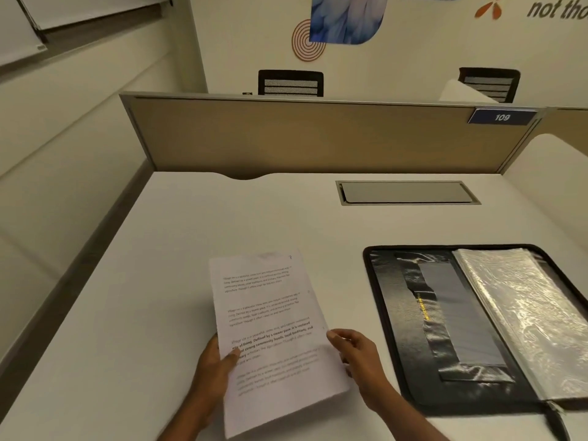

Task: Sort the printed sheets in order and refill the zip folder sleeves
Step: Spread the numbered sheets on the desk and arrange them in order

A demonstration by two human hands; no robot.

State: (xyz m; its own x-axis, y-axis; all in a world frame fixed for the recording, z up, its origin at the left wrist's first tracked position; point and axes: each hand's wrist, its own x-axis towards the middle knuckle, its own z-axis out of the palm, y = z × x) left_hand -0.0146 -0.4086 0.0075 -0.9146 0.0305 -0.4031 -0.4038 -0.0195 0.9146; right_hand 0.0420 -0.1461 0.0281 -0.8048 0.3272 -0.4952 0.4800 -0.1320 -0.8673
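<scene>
White cubicle worktop [191, 233], tan partition [318, 138] behind. The sheets [270, 329] are held as one stack over it, print facing the person, probably so the pages can be read and ordered. The left hand [216, 367] pinches the left edge, thumb on top and fingers hidden beneath. The right hand [359, 354] nips the right edge with curled fingers [342, 340], seemingly ready to peel a page. The folder [413, 313] lies open just beside, sleeves [525, 313] face up for refilling.

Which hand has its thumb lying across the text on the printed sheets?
The left hand: its thumb presses on the printed sheets beside the bold paragraph, gripping their left edge. The right hand only meets the right edge with its fingertips.
</scene>
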